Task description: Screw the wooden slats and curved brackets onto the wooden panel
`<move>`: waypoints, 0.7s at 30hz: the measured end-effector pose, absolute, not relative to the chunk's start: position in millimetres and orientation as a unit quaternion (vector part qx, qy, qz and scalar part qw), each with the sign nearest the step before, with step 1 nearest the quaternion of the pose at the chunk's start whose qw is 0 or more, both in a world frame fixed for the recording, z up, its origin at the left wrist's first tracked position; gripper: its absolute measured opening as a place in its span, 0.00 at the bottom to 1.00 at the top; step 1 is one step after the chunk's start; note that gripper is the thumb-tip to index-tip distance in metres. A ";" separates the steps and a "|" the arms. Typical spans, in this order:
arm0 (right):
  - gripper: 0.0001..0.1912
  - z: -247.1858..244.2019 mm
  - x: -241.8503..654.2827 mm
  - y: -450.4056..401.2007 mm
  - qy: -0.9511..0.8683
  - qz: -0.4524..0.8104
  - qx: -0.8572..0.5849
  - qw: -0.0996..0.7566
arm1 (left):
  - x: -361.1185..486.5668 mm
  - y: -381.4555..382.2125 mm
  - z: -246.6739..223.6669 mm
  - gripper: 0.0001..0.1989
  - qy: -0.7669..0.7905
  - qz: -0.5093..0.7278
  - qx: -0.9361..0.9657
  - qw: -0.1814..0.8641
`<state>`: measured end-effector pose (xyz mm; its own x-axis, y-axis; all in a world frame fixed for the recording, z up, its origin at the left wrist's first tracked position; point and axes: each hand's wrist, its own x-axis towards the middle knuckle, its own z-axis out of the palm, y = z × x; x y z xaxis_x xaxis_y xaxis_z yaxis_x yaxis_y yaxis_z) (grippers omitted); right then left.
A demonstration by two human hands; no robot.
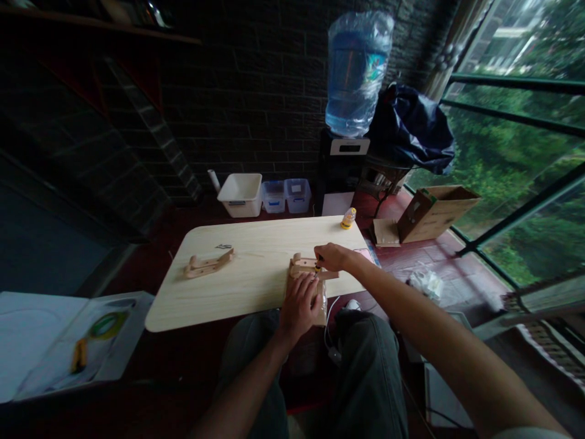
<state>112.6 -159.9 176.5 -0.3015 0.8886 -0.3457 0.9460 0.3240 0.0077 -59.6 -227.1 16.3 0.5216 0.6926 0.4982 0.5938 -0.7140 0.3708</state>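
Grip, left hand (299, 303): fingers laid flat over the near side of the wood piece (303, 263), pressing down; thumb side partly hidden, can't tell if it pinches. Grip, right hand (331, 256): fist closed round the driver (318, 267), handle upright, tip down at the wood, just beyond the left fingertips.

Left to right: open white box (137, 317) off the surface (256, 292), well apart from the work. Second wood piece (210, 268) on the left of the surface, untouched. Small dark bits (223, 246) just beyond it, too small to identify. Wood piece in hand: right of centre, near edge of the surface, over a brown board (322, 318) that sticks out past that edge. Bottle (348, 218) with yellow base stands at the far right corner.

Doing it well, my judgement: keep the driver square to the wood, push along the shaft while turning, small turns. Left fingers sit very close to the tip; better set back a bit in case it slips. Overhang looks tippy, so firm support under the wood matters. Driver tip contact not clear.
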 end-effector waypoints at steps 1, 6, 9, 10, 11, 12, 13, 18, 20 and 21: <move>0.19 173.8 112.1 -158.4 0.796 -0.097 0.580 0.144 | -59.5 -226.8 16.0 0.26 0.370 0.320 0.869 0.077; 0.25 167.7 106.4 -150.4 0.763 -0.100 0.619 0.160 | -58.9 -226.3 16.4 0.26 0.370 0.321 0.869 0.073; 0.24 174.6 105.6 -152.5 0.753 -0.129 0.622 0.172 | -59.5 -227.2 17.3 0.26 0.368 0.320 0.870 0.072; 0.24 178.2 106.0 -154.7 0.752 -0.144 0.619 0.173 | -59.9 -227.5 17.6 0.26 0.367 0.320 0.870 0.072; 0.24 182.0 106.4 -157.3 0.754 -0.156 0.614 0.173 | -60.2 -227.7 17.9 0.26 0.365 0.320 0.871 0.073; 0.24 185.5 106.8 -160.0 0.759 -0.162 0.607 0.171 | -60.5 -227.9 18.1 0.26 0.363 0.321 0.872 0.074; 0.23 188.3 107.0 -162.6 0.766 -0.160 0.600 0.170 | -60.7 -228.0 18.3 0.26 0.361 0.321 0.872 0.074; 0.17 187.9 105.8 -167.5 0.792 -0.098 0.576 0.177 | -60.7 -228.4 18.9 0.28 0.358 0.329 0.871 0.073; 0.18 183.0 105.7 -164.9 0.793 -0.096 0.579 0.167 | -60.4 -228.2 18.8 0.28 0.361 0.328 0.870 0.073; 0.19 180.4 105.8 -163.0 0.790 -0.097 0.583 0.161 | -60.3 -228.0 18.6 0.28 0.363 0.325 0.870 0.072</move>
